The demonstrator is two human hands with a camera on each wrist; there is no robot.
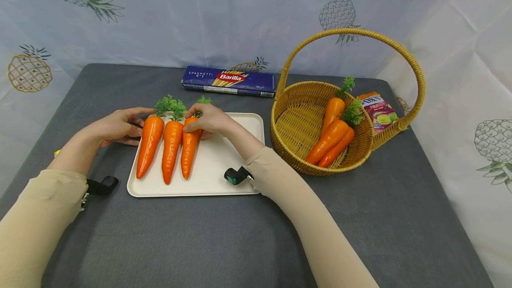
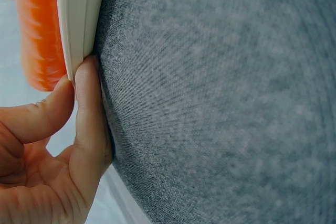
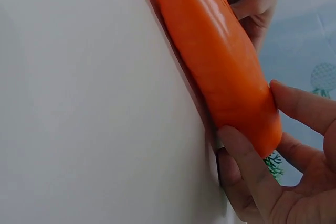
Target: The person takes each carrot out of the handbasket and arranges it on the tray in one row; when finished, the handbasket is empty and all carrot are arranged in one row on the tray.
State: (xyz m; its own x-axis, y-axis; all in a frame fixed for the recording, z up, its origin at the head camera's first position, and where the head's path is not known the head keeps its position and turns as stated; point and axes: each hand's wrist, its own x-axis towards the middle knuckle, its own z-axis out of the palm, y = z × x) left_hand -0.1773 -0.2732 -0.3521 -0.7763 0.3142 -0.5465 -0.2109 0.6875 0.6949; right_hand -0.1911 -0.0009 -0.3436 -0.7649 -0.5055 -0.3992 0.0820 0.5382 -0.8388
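Note:
Three orange carrots with green tops lie side by side on a cream tray: a left one, a middle one and a right one. My right hand grips the right carrot near its top; in the right wrist view, thumb and fingers hold the thick end of the carrot. At the tray's left edge is my left hand. The left wrist view shows that hand pinching the tray rim between thumb and a finger, beside a carrot.
Right of the tray stands a wicker basket with a tall handle, holding three carrots. A blue spaghetti box lies behind the tray. A candy packet is behind the basket's right side. Something small and yellow shows beyond my left forearm.

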